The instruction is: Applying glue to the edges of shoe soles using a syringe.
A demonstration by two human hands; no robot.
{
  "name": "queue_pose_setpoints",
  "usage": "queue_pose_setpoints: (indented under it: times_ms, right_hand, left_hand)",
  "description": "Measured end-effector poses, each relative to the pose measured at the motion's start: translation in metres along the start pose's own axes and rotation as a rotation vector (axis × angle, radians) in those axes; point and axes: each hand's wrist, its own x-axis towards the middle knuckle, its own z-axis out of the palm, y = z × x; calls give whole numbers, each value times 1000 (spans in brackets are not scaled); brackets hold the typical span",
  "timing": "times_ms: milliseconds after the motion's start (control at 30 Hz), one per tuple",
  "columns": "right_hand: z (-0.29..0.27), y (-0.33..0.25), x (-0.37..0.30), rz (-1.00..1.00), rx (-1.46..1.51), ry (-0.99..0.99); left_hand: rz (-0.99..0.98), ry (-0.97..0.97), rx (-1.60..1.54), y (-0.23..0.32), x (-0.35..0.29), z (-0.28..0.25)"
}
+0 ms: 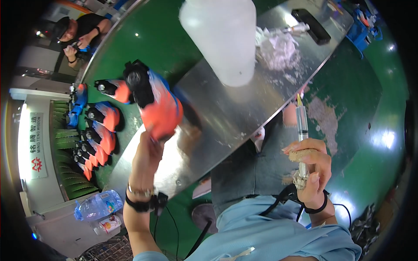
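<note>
My left hand (147, 157) is closed on the toe end of an orange, blue and black shoe (160, 106), held above the metal bench. The shoe is blurred, and its black opening points away from me. Over my lap, my right hand (312, 167) grips a clear syringe (301, 117) upright, with a yellow tip on top and a dark plunger seal inside. A tan, rough-looking band or pad (303, 155) lies across my right fingers, and a pale crusty lump sits at the syringe's lower end.
A large white plastic bottle (226, 43) stands on the metal bench (209, 117). Beside it lie crumpled white tissue (281, 51), another syringe (298, 28) and a black phone-shaped object (311, 26). Several similar shoes (104, 115) line the left. A person (80, 37) works at the far left.
</note>
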Motion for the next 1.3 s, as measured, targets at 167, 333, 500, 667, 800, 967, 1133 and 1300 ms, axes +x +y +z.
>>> queue_pose_setpoints:
  times_ms: [167, 333, 500, 667, 800, 967, 1133, 1300]
  right_hand:
    - [5, 8, 22, 41, 46, 100]
    - [-8, 36, 31, 157, 69, 165]
    - [-36, 70, 58, 210, 239, 253]
    - [-68, 83, 83, 205, 151, 123]
    - [-82, 80, 79, 238, 61, 108]
    - [-91, 80, 72, 444, 51, 460]
    - [-86, 77, 77, 510, 17, 596]
    - [-84, 75, 77, 499, 31, 509]
  left_hand:
    - [192, 185, -364, 33, 125, -52]
    - [334, 644, -514, 8, 175, -35]
    - [187, -78, -144, 22, 218, 10]
    - [194, 99, 946, 109, 353, 83]
    - [721, 143, 1668, 180, 471, 118]
    - [862, -98, 1647, 187, 524, 185]
    - [889, -205, 1814, 186, 533, 194]
    - [723, -100, 1568, 203, 545, 190]
